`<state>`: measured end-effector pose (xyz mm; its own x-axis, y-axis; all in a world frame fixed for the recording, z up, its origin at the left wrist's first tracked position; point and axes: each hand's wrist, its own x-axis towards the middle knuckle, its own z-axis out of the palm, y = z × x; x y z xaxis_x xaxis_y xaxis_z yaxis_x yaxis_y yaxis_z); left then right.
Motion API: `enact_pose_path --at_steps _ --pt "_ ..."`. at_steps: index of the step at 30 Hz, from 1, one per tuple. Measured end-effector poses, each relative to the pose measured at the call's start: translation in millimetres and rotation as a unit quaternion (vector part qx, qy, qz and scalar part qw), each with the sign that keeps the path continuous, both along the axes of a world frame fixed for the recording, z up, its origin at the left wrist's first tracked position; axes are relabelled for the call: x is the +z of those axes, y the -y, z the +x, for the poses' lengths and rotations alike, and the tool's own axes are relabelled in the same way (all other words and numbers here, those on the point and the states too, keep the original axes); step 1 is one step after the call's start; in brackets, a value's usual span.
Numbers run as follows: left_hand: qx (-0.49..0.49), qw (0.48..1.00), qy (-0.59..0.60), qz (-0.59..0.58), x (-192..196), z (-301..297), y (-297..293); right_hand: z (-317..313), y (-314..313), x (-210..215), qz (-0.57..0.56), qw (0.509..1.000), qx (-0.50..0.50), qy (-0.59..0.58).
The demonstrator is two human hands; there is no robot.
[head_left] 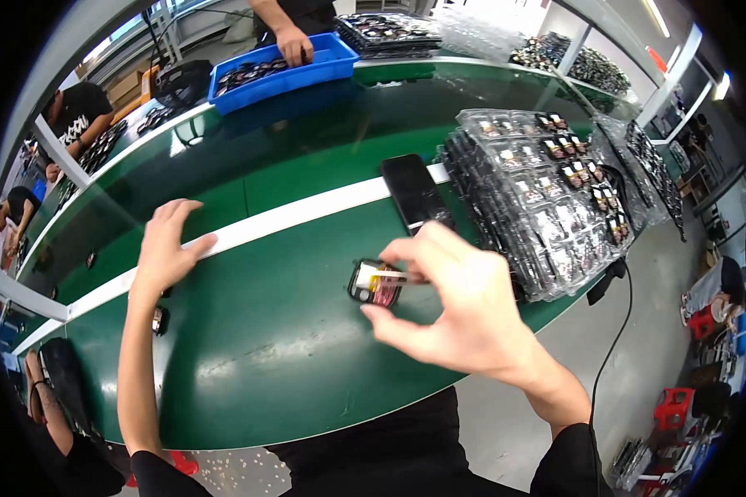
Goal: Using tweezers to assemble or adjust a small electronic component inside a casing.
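Nearest the lens, the left hand [167,248] lies flat and spread on the green bench [257,348], its fingers wide and holding nothing, the thumb across the white stripe [307,214]. Just under its wrist sit small dark parts [159,319], too small to make out. Further right, a small black makeup compact [373,284] rests on the bench, partly hidden by the right hand [456,306], whose fingers pinch a thin strip [387,274] over it. Behind lies a black phone [414,192]. Stacked clear plastic trays [539,199] of compacts crowd the right end, their far side cut off by glare.
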<state>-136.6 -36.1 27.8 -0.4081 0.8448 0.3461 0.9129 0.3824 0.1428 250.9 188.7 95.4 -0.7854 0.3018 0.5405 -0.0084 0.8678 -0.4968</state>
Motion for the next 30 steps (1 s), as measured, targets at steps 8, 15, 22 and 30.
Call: enact_pose_path --at_steps 8,15,22,30 --pt "0.182 0.982 0.007 -0.050 -27 -74 8 31 -166 84 0.038 0.933 -0.351 0.067" --pt "0.105 0.994 -0.005 0.003 -25 -44 -14 37 -274 71 0.041 0.882 -0.410 0.229" --pt "-0.199 0.946 0.254 0.011 -7 120 -29 41 -188 84 -0.093 0.971 -0.212 0.055" --pt "-0.243 0.945 0.213 0.053 -19 157 -29 27 -18 9 -0.178 0.983 -0.021 0.045"
